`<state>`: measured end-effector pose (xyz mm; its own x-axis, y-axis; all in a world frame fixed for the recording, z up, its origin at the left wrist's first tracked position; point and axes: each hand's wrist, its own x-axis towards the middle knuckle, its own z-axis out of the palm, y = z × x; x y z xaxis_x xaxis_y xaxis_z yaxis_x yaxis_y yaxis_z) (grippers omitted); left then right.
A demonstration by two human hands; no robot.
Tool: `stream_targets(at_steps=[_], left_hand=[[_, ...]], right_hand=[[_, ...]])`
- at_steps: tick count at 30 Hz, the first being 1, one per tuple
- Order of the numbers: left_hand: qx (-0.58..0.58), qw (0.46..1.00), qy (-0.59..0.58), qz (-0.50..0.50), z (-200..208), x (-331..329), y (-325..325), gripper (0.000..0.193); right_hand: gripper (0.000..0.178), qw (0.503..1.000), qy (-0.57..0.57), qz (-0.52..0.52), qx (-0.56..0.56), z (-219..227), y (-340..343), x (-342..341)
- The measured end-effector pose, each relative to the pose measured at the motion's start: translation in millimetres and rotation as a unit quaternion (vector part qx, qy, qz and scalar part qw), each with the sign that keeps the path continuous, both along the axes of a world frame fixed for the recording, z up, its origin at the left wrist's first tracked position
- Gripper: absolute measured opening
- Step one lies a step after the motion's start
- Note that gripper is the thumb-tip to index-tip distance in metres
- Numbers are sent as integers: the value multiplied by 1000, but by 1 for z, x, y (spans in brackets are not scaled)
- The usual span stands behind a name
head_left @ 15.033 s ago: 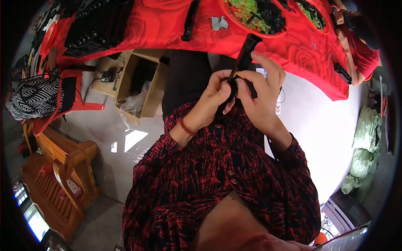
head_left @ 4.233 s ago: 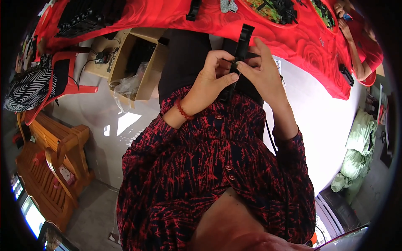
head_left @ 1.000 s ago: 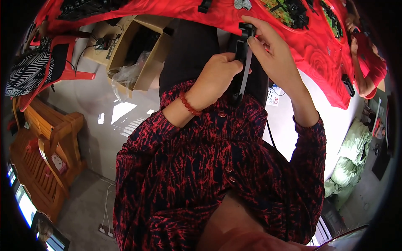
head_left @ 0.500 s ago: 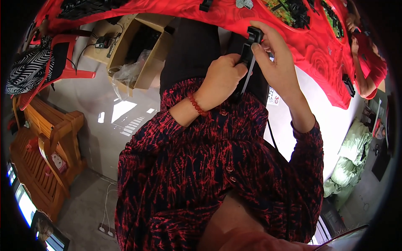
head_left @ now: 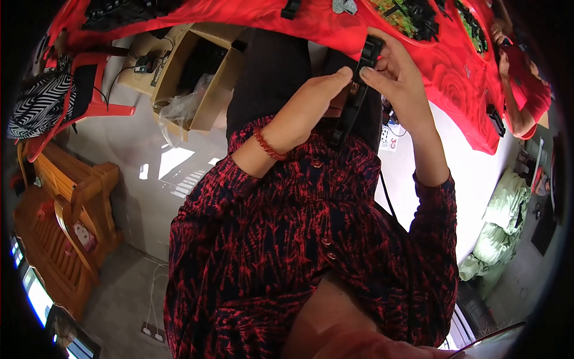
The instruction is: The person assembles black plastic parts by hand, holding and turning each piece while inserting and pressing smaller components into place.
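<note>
Over my lap I hold a long, narrow black plastic part (head_left: pixel 347 119), tilted with its far end leaning right and a hollow, ribbed side facing up. My right hand (head_left: pixel 402 82) grips it near the far end, thumb on top and fingers curled behind. From the left, my left hand (head_left: pixel 302 110), with a red bead bracelet at the wrist, closes on the part's middle, its thumb tip at the near edge. The left fingers are mostly hidden behind the part. A small brownish spot shows inside the hollow beside the thumbs.
Ahead is a table with a red cloth (head_left: pixel 335 27), bearing black parts (head_left: pixel 122 13) and a red tray of small pieces (head_left: pixel 412 40). An open cardboard box (head_left: pixel 209 107) stands left of my legs. Further left are a red chair (head_left: pixel 113 109) and a wooden bench (head_left: pixel 89 179). Another person (head_left: pixel 529 90) sits far right.
The black part has turned so its hollow side faces up. My left hand has shifted slightly, its thumb now stretched toward the right thumb.
</note>
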<state>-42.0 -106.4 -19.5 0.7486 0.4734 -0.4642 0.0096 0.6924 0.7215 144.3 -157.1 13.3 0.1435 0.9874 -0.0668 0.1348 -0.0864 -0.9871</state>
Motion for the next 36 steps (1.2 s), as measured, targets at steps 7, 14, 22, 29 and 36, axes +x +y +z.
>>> stream_targets(at_steps=[7, 14, 22, 29, 36], left_hand=[[4, 998, -55, -17, -8, -9, -3, 41], [-87, 989, -116, -27, -12, -13, -4, 43], [-82, 990, -117, 19, -19, -13, -7, 38], [-129, 983, -117, 54, -20, -12, -8, 38], [-93, 987, -116, 54, -29, -12, -9, 33]], right_hand=[[60, 999, 18, -22, -24, 3, 2, 3], [62, 997, 54, -49, -22, 1, 3, 2], [70, 997, -57, -41, 17, 4, -4, -10], [50, 947, -272, -107, 129, -2, -12, -16], [17, 905, -371, -61, 199, 4, -20, -28]])
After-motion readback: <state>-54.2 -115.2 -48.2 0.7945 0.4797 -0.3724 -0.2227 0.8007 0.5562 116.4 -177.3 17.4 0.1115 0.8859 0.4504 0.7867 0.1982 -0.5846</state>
